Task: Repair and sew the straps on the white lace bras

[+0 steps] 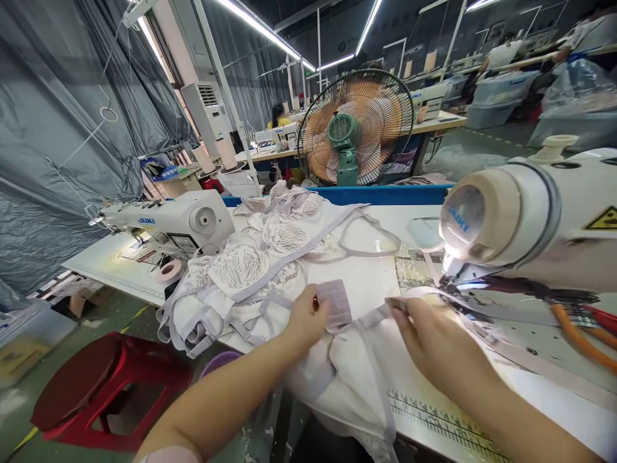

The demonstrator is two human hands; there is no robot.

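Bra [354,360], lower centre: left fingers [324,314] pinched lilac tab [338,303], right fingers [403,316] pinched band [373,317]; step, apparently positioning, called for steady grips.

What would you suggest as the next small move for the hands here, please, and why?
I would probably guide the grey band slightly toward the nearby sewing machine, since the right hand pinches its end close to the lit needle area, while the left hand holds the ribbed lilac piece farther off.
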